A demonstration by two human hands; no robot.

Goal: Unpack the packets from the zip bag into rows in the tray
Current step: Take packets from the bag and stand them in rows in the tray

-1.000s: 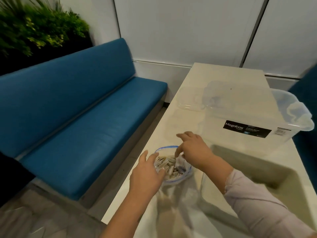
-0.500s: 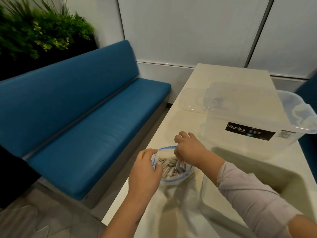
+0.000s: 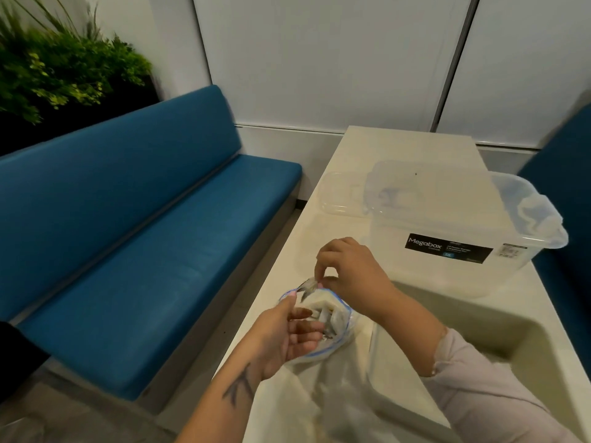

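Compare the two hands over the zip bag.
The right hand is raised above the zip bag with its back to the camera; the left hand sits lower at the bag's mouth, palm turned up. The right hand's fingers pinch a few packets; the left hand's fingers are loosely spread, the thumb near those packets. The right arm wears a pale sleeve; the left forearm is bare.
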